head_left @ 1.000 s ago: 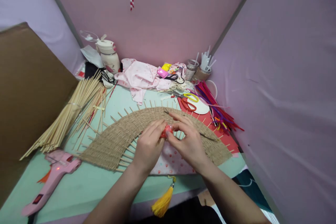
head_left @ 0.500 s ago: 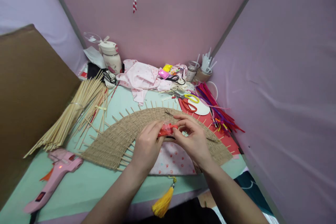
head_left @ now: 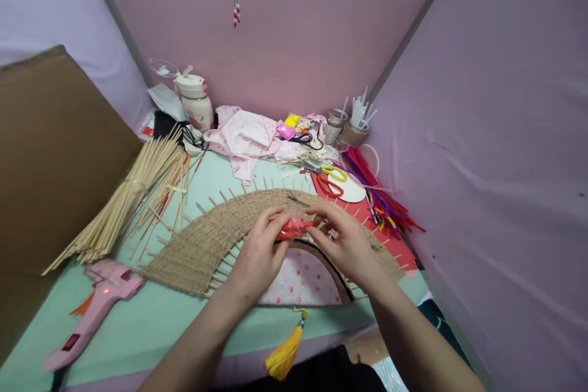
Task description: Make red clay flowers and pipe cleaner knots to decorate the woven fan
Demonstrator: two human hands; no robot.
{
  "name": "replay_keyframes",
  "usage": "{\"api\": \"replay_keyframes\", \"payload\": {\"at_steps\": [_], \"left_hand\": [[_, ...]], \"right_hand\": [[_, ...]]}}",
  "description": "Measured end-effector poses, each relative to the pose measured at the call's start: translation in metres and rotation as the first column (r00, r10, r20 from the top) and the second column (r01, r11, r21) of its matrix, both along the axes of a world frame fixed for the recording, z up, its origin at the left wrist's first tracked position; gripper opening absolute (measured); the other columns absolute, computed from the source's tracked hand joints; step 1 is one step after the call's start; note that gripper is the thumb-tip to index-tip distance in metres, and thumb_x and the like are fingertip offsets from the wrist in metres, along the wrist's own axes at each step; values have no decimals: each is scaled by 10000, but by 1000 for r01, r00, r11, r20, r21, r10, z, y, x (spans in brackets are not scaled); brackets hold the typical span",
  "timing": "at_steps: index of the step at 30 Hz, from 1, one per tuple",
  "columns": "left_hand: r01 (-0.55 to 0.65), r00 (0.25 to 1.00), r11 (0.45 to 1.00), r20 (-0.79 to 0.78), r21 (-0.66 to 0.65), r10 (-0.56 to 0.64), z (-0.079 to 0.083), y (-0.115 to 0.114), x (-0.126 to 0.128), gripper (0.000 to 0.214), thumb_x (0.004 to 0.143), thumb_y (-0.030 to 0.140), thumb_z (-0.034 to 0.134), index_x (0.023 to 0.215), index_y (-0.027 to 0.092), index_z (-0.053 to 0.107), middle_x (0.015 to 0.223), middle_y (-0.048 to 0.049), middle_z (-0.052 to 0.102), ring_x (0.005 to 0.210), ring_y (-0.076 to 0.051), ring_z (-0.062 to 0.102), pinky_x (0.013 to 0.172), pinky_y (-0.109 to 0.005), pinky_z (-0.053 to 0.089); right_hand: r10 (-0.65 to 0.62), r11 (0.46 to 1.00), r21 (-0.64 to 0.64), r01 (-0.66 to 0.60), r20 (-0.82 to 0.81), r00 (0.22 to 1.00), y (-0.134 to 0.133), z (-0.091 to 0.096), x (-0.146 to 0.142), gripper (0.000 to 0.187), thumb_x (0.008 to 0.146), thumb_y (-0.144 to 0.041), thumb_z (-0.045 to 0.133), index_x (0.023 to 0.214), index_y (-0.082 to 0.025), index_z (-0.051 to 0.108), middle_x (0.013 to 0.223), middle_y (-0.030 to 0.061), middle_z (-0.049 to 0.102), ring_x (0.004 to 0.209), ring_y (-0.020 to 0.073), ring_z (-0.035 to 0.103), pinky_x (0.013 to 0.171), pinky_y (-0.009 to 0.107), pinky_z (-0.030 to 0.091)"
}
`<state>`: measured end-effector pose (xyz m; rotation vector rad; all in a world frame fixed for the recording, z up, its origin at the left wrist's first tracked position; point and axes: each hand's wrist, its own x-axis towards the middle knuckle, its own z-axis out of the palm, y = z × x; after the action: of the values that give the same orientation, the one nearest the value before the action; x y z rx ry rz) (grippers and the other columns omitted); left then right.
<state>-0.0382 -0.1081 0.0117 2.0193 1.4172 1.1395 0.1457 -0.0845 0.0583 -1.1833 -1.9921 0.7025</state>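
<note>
Both hands are over the middle of a woven fan-shaped piece [head_left: 193,251] with thin sticks poking out along its curved edges. Between the fingers of my left hand [head_left: 260,251] is a small soft red packet [head_left: 290,228] in shiny clear wrapping. My right hand [head_left: 344,239] pinches a thin red end at the packet's right side. What fills the packet cannot be made out for certain. Below the hands lies a half-round of white cloth with pink spots [head_left: 298,282], edged by a dark band. A yellow tassel [head_left: 285,352] hangs at the table's front edge.
A pink glue gun [head_left: 98,312] with a lit light lies at the left, near a bundle of sticks [head_left: 133,196] and a brown board [head_left: 55,153]. Scissors [head_left: 333,174], pipe cleaners [head_left: 376,190], a bottle [head_left: 195,101] and cloth [head_left: 248,131] are at the back.
My right hand has shifted slightly right, away from my left. The red packet looks more stretched out between them, with a thin red end showing at its right.
</note>
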Motion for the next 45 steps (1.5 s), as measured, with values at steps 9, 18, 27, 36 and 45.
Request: {"api": "replay_keyframes", "payload": {"at_steps": [9,18,27,36,45], "left_hand": [[179,794,948,608,-262,18,2,1,-3,518,756,154,694,1251,228,562,1271,-97,636,1158,-229,621,951,-370,539],[197,830,937,558,-287,-4,8,3,-9,364,755,236,730,1112,199,668,1147,-97,709,1067,-246,663,969,-413,518],[47,984,995,174,-90,-31,15,2,10,454,756,252,744,1191,251,611,1225,-97,554,1169,-249,563,1009,-431,471],[-47,998,991,-23,127,51,12,2,9,211,858,224,630,1064,199,670,1195,-121,518,1117,-249,565,958,-429,499],[-279,960,958,-19,65,281,3,24,-20,302,803,295,693,1092,212,666,1161,-97,505,1108,-261,570,1002,-455,477]], "right_hand": [[67,993,-85,-79,-128,989,6,7,16,159,870,-258,625,1011,-253,699,1111,79,676,1060,208,639,732,295,586],[126,982,-138,-128,-26,992,9,16,19,154,880,-285,610,990,-246,711,1051,67,670,952,182,650,697,274,568],[102,970,-213,-119,-86,991,4,9,3,46,820,-224,628,782,-201,615,938,39,540,826,138,570,569,199,484],[-83,795,-576,-189,-413,907,11,0,1,117,709,-273,698,723,-185,623,717,-26,565,592,88,498,539,212,420],[-271,660,-661,-357,-652,708,18,29,17,223,625,-294,826,763,-189,687,741,4,647,588,79,507,492,193,395]]}}
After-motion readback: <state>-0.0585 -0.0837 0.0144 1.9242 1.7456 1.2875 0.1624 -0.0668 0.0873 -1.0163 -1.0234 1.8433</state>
